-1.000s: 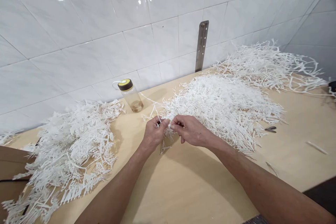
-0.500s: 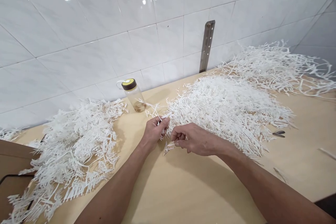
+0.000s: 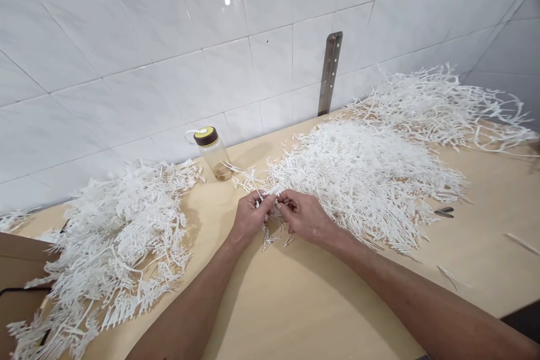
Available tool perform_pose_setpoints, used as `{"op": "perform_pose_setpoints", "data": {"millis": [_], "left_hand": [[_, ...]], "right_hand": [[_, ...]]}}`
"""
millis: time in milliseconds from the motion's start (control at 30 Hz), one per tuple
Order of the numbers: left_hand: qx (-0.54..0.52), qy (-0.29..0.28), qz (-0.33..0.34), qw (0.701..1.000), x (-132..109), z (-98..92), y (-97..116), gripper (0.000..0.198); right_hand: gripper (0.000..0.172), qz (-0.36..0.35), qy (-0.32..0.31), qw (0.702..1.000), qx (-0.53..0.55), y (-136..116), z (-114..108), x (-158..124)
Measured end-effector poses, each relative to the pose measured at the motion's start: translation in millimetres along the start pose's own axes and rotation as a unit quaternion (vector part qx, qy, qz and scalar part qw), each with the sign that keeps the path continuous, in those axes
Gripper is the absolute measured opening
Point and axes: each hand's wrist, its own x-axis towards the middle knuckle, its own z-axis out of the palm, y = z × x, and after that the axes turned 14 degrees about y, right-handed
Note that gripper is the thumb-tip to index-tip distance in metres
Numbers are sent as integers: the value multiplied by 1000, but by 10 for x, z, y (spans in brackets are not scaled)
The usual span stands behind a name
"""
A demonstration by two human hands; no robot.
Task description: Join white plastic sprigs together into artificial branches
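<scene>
My left hand point(image 3: 248, 218) is closed on a white branched plastic strand point(image 3: 250, 181), whose thin forked end sticks out toward the bottle. Beside it, my right hand point(image 3: 306, 217) pinches at the same spot, its fingertips meeting the left thumb; what lies between them is mostly hidden. Several small white twig-like pieces point(image 3: 270, 238) show just below the fingers. Right behind the hands spreads a large heap of short white plastic pieces point(image 3: 358, 171).
A second white heap point(image 3: 126, 230) lies at left, against a brown box point(image 3: 21, 270). Longer white strands point(image 3: 439, 107) pile up at back right. A lidded bottle point(image 3: 214, 154) and a metal bracket point(image 3: 329, 73) stand by the tiled wall. A small dark tool point(image 3: 444, 212) lies right of the heap.
My right hand has moved up and in to meet the left hand. Another small white piece now shows below the right fingers. The left hand has stayed nearly in place.
</scene>
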Motion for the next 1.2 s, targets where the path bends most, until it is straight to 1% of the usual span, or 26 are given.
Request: {"op": "perform_pose_setpoints", "data": {"millis": [200, 367, 533, 633, 800, 1000, 1067, 1100, 1200], "left_hand": [[-14, 2, 13, 1000, 16, 10, -47, 32], [-19, 6, -4, 1000, 19, 4, -32, 30], [-5, 22, -9, 1000, 4, -1, -12, 31], [8, 29, -3, 1000, -2, -4, -8, 32], [13, 35, -1, 999, -5, -9, -11, 34], [-9, 42, -5, 999, 5, -8, -58, 33], [-9, 47, 0, 999, 11, -6, -68, 32], [-7, 51, 3, 999, 13, -5, -70, 32], [6, 62, 8, 998, 20, 4, -71, 31]], "right_hand": [[19, 40, 6, 998, 44, 42, 6, -5], [20, 56, -6, 997, 59, 67, 25, 1], [14, 67, 19, 996, 50, 53, 33, 6], [13, 82, 19, 995, 45, 44, 39, 1], [7, 86, 18, 995, 55, 43, 47, -16], [13, 104, 12, 991, 83, 31, 23, -22], [15, 94, 17, 992, 81, 27, 22, -24], [15, 79, 26, 994, 74, 26, 25, -27], [15, 3, 60, 997, 42, 29, 46, -48]]}}
